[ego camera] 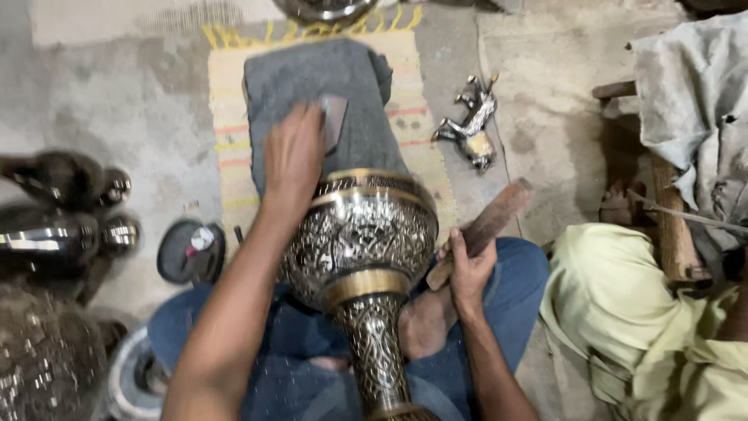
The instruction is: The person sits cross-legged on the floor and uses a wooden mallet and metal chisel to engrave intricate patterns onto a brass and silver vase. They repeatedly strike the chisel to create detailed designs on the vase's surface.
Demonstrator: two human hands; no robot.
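Lay at frame centre across the lap: engraved vase (360,234), mouth resting on grey cloth (312,78). Left hand (294,156) pressed a small flat block (335,117) at the rim, grip closed over it. Right hand (467,269) wrapped tight round a wooden mallet (487,226), lower right of the vase. Best kept the vase steady on the cloth, strokes short. Crowded close: horse figure (471,125) upper right, dark metalware (62,210) left, another person's yellow sleeve (623,304) right.
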